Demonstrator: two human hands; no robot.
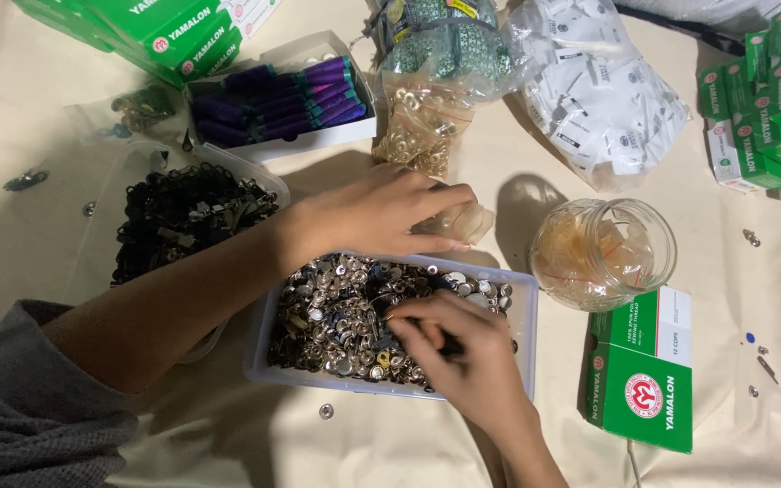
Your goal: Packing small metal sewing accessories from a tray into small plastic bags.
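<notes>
In the lower middle of the frame, the right hand (456, 348) is curled down into a clear plastic tub (524, 318) of silver metal buttons (336, 307), fingertips pinched among them; what it grips I cannot tell. The left hand (377, 215), just above the tub, closes its fingers around a small clear plastic bag (470, 220). A glass jar (603, 253) stands to the right, near a green box (641, 384).

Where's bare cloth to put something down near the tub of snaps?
Free: the cloth in front of the clear tub of metal snaps, bar one stray snap, and the far-left strip beside the tub of black hardware. Crowded: the top edge, with the thread box, bags and green boxes; the glass jar blocks the right.
</notes>
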